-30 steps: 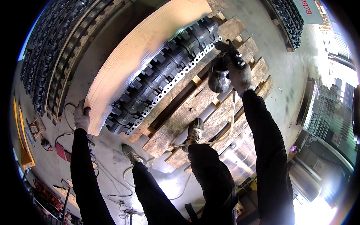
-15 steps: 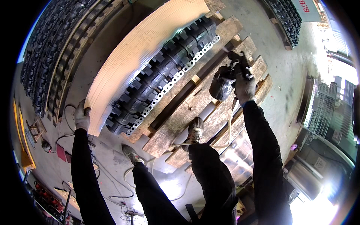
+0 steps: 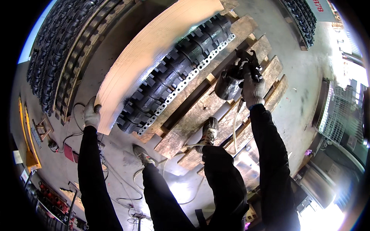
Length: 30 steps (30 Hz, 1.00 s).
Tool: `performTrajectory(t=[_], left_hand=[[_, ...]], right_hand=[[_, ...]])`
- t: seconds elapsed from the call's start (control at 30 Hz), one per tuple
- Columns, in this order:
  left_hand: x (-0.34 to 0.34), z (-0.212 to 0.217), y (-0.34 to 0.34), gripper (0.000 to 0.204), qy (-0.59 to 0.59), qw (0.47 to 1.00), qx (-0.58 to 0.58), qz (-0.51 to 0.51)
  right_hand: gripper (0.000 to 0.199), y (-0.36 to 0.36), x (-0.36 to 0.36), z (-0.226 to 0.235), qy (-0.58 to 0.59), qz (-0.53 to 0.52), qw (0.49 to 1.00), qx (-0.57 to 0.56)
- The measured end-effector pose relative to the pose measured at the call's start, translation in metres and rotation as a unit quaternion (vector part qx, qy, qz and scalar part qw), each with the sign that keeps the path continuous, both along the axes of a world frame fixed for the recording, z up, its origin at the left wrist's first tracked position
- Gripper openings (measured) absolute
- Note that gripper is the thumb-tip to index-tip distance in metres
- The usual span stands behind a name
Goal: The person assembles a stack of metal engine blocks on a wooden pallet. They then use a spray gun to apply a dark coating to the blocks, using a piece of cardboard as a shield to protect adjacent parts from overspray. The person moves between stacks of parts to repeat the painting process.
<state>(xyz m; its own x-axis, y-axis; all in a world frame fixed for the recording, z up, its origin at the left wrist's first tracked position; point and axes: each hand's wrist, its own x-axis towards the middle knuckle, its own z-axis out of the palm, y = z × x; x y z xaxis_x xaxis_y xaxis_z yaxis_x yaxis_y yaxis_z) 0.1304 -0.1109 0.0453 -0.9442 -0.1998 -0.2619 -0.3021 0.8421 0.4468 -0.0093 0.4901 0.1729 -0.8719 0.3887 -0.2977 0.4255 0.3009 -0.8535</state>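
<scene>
A long pale wooden board (image 3: 154, 57) leans over a knobby black tyre (image 3: 173, 77) edged by a perforated metal strip (image 3: 185, 82). All of it rests on a wooden pallet (image 3: 216, 104). My left hand (image 3: 91, 115), in a grey glove, grips the near end of the board. In my gloved right hand (image 3: 252, 86) is a dark pneumatic nail gun (image 3: 235, 77), held above the pallet slats to the right of the tyre. A pale hose (image 3: 233, 133) hangs from the tool. One foot (image 3: 208, 131) stands on the pallet, the other (image 3: 142, 154) on the concrete floor.
Rows of black tyres (image 3: 58, 57) are stacked along the left, and more tyres (image 3: 300, 19) lie at the top right. Cables (image 3: 111, 173) trail over the floor near my feet. A yellow frame (image 3: 29, 142) stands at far left. A wire mesh cage (image 3: 339, 111) is on the right.
My right hand has drawn the nail gun down and back along the pallet, away from the tyre's far end. My left hand has stayed on the board's end.
</scene>
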Motion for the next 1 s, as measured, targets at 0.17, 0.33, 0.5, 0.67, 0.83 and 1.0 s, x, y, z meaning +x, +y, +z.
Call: performTrajectory(t=[0.17,0.33,0.5,0.67,0.83,1.0], left_hand=[[0.012,-0.02,-0.022,0.043,0.008,0.998,-0.068,0.002],[0.004,-0.009,-0.006,0.043,0.014,0.996,-0.079,-0.024],[0.008,-0.025,-0.017,0.046,0.011,0.993,-0.116,-0.025],[0.002,-0.033,-0.016,0.045,0.019,0.992,-0.123,-0.034],[-0.005,-0.014,-0.001,0.045,0.026,0.989,-0.142,-0.039],[0.0,-0.003,-0.001,0.042,-0.026,0.988,-0.153,-0.021]], right_hand=[[0.024,-0.017,0.023,-0.007,-0.034,0.157,0.976,0.147],[0.028,-0.034,0.047,0.003,-0.009,0.088,0.993,0.074],[0.029,-0.058,0.055,0.023,-0.105,0.05,0.985,0.127],[0.025,-0.077,0.103,0.019,0.012,0.083,0.992,0.098],[0.024,-0.11,0.109,0.038,0.054,-0.007,0.999,0.006],[0.033,-0.126,0.17,0.021,-0.033,0.118,0.988,0.091]])
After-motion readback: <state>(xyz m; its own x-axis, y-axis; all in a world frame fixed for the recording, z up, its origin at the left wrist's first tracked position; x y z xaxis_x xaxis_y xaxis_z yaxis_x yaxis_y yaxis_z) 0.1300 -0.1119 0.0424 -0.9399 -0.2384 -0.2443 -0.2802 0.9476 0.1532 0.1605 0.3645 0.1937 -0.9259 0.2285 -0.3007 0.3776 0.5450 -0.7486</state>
